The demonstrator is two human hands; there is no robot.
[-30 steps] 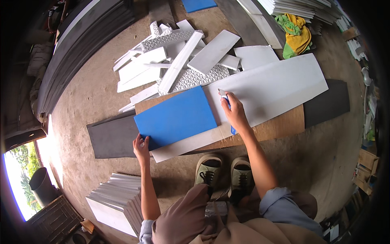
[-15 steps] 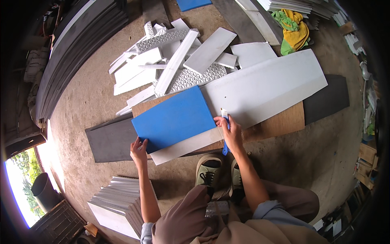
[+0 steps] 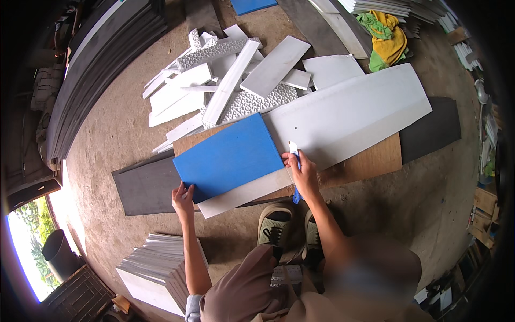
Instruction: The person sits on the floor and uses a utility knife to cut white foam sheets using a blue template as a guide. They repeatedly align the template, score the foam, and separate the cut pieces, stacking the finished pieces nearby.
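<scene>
A rectangular blue foam sheet (image 3: 228, 155) lies flat over the left part of a long white sheet (image 3: 348, 115). At its lower left corner, my left hand (image 3: 183, 197) grips the edge with thumb and fingers. My right hand (image 3: 304, 174) is closed round a utility knife (image 3: 296, 194) with a blue handle, its pale tip pointing up and away from me. The fingertips of that hand also touch the blue sheet's right edge. Under the white sheet lies a brown board (image 3: 375, 156), and below that a dark grey sheet (image 3: 142, 185).
Beyond the sheets lies a heap of white foam offcuts (image 3: 230, 80), some with bumpy faces. A stack of white panels (image 3: 155, 273) stands at near left. Dark sheets (image 3: 102, 75) line the far left. A green and yellow cloth (image 3: 386, 43) lies at far right.
The knife has turned slightly in my right hand, so its pale tip leans a little further left. Both hands stay at the blue sheet, which has not visibly moved.
</scene>
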